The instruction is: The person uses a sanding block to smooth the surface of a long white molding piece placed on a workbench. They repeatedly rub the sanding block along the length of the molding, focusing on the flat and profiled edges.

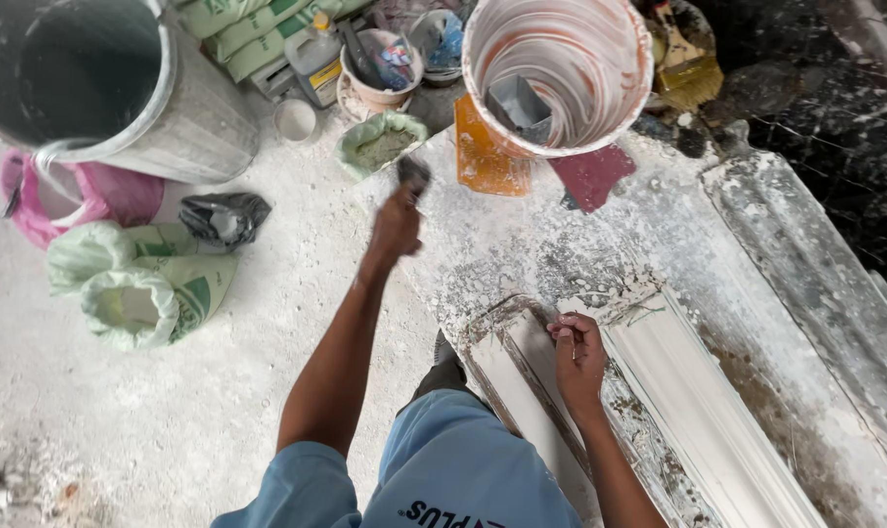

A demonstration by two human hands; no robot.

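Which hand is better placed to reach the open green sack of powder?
Left. The left hand is stretched out, holding a dark tool just below the open green sack. The right hand rests on the white moulding, farther away.

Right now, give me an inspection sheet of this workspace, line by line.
Surface: plaster-caked workbench, white dust on the floor.
Job's things: long white moulding lying in its mould; left hand raised, holding a small dark tool; right hand resting on the moulding's end.
Clutter: streaked bucket, orange scraper, open green sacks, metal drum, black bag.
Grips: left closed on the tool; right's fingers curled, grasp unclear.
Cables: nothing seen.
Surroundings: dark marbled floor at right.
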